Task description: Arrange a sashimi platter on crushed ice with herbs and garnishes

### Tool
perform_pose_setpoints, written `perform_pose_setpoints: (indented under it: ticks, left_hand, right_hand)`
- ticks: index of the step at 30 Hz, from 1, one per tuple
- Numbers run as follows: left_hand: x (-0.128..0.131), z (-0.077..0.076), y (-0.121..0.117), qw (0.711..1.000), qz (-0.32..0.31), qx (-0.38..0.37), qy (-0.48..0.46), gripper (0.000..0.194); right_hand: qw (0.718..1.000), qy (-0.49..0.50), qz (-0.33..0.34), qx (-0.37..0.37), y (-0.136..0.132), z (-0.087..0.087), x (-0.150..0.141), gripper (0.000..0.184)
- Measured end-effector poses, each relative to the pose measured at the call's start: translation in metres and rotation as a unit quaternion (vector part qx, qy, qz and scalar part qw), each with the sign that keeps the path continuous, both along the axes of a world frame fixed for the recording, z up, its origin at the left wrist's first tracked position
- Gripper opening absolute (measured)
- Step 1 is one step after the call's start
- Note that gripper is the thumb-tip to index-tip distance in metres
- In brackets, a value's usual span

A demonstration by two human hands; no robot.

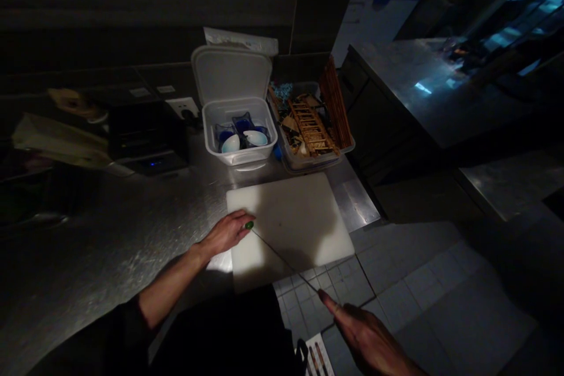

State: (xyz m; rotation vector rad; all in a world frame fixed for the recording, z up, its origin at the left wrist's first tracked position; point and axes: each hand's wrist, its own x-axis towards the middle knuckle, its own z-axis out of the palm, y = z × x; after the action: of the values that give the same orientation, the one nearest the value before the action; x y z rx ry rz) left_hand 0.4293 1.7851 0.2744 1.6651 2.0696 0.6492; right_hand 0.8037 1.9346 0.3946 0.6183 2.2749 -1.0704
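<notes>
Stainless steel counter: white cutting board in front; behind, 2 plastic tubs: open-lidded tub, tub of wooden pieces.

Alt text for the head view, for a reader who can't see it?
The left hand and right hand hold a thin green-tipped rod across a white cutting board on a steel counter. Behind the board sit an open plastic tub of blue-and-white pieces and a tray of wooden ladders.

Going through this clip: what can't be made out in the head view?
Green-tipped rod: the right hand hides its lower end, so any hold there is unclear.
White card with brown sticks: cut off by the bottom edge.
Wooden pieces in the plastic tub: heaped, dim.
Pale object at far left: too dark to identify.
</notes>
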Motion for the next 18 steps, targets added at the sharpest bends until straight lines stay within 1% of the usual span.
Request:
perform_pose_setpoints:
  ticks: [3, 7, 10, 12, 18]
  left_hand:
    - [-0.012, 0.003, 0.008, 0.997, -0.069, -0.018, 0.026, 0.020]
    - [-0.018, 0.012, 0.016, 0.990, -0.126, -0.020, 0.064, 0.016]
    - [-0.018, 0.017, 0.020, 0.985, -0.146, -0.012, 0.086, 0.011]
    - [-0.018, 0.019, 0.022, 0.983, -0.152, -0.006, 0.099, 0.009]
    - [-0.021, 0.021, 0.025, 0.976, -0.175, 0.001, 0.128, 0.008]
  right_hand:
    - [0.998, 0.007, 0.052, 0.040, 0.001, 0.004, -0.017, 0.060]
    - [0.991, 0.059, 0.087, 0.078, 0.004, -0.003, -0.032, 0.064]
    - [0.988, 0.062, 0.102, 0.094, 0.006, -0.009, -0.033, 0.066]
    - [0.989, 0.057, 0.101, 0.092, 0.007, -0.010, -0.031, 0.066]
    - [0.991, 0.032, 0.088, 0.098, 0.006, -0.003, -0.037, 0.065]
